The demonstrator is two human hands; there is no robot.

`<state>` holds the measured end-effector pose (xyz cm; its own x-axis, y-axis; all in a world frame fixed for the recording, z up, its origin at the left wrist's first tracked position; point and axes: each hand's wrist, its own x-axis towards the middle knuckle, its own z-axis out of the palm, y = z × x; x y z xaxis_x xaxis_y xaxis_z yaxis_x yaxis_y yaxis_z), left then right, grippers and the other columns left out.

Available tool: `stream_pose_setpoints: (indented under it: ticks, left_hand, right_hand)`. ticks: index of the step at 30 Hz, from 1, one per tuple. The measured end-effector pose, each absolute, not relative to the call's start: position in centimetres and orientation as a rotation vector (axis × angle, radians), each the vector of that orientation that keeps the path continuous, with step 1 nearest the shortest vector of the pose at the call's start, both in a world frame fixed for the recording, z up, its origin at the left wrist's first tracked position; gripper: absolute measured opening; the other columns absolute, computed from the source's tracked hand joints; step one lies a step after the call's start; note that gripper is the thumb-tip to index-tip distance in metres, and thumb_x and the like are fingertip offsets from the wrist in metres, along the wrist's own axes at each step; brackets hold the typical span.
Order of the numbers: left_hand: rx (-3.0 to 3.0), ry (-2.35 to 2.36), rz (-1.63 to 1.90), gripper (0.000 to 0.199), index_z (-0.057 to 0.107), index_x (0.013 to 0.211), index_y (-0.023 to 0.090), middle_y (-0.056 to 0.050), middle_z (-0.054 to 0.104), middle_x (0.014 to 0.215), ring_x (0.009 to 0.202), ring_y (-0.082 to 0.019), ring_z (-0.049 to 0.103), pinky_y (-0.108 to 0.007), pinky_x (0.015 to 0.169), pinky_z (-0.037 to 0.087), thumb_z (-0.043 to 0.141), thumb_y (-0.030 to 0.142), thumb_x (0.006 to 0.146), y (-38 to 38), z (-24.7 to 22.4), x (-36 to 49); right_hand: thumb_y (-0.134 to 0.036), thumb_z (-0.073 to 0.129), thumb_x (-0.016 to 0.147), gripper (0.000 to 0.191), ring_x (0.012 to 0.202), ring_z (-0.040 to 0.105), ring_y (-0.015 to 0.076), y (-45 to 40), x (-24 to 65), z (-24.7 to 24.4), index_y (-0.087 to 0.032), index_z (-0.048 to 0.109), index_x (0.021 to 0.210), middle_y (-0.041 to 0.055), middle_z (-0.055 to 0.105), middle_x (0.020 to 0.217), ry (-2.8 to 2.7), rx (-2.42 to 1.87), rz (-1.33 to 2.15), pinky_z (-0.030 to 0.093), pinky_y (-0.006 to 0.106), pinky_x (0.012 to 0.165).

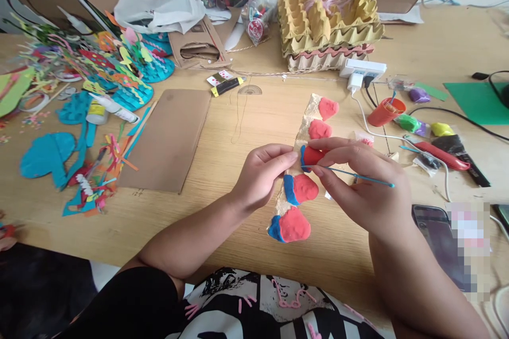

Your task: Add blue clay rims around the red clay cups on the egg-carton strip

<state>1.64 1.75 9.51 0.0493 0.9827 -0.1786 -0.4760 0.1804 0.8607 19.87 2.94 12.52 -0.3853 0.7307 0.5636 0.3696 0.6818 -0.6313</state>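
Strip: a tan cardboard strip (304, 130) bearing five red lumps is between the two hands, over the surface (234, 246); whether it touches down cannot be told.
Left hand (258, 175): fingers grasping the strip's edge near its middle.
Right hand (368, 183): fingers pinching a thin blue stick (350, 173), its tip at the third lump.
Nearer the body than the fingers: the fourth lump (306, 188) and fifth lump (295, 224), each with a blue band along its strip-side edge; these look done.
At the fingers: the third lump (312, 155), partly hidden, its blue edging visible and apparently being worked.
Beyond the fingers: the first lump (328, 108) and second lump (320, 128), red with no blue showing; if all are to match, these two remain.
Progress: red seems complete on all five; blue appears a little past halfway.
Left of the left fingers: a brown cardboard sheet (167, 137), well apart.
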Motion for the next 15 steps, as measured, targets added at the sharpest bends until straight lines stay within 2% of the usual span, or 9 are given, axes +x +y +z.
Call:
stream_pose_setpoints:
  ticks: [9,15]
  left_hand:
    - [0.749,0.879,1.256,0.015,0.078,0.077,0.018,-0.001,0.067,0.066,0.059,-0.01,0.055,-0.025,0.061,0.046,0.079,0.033,0.08,1.57,9.12,1.55]
    - [0.733,0.893,1.288,0.014,0.078,0.074,0.018,0.0,0.065,0.063,0.059,-0.009,0.054,-0.023,0.057,0.042,0.079,0.031,0.079,1.63,9.25,1.56]
  right_hand:
    - [-0.014,0.073,0.088,0.016,0.097,0.078,0.0222,2.79,19.5,12.2,-0.028,0.068,0.095,0.003,0.081,0.111,-1.988,-0.852,0.465,0.064,0.04,0.088]
    - [-0.012,0.075,0.085,0.023,0.101,0.077,0.0229,2.93,19.68,12.17,-0.028,0.068,0.1,0.0042,0.08,0.113,-2.035,-0.825,0.466,0.063,0.041,0.09]
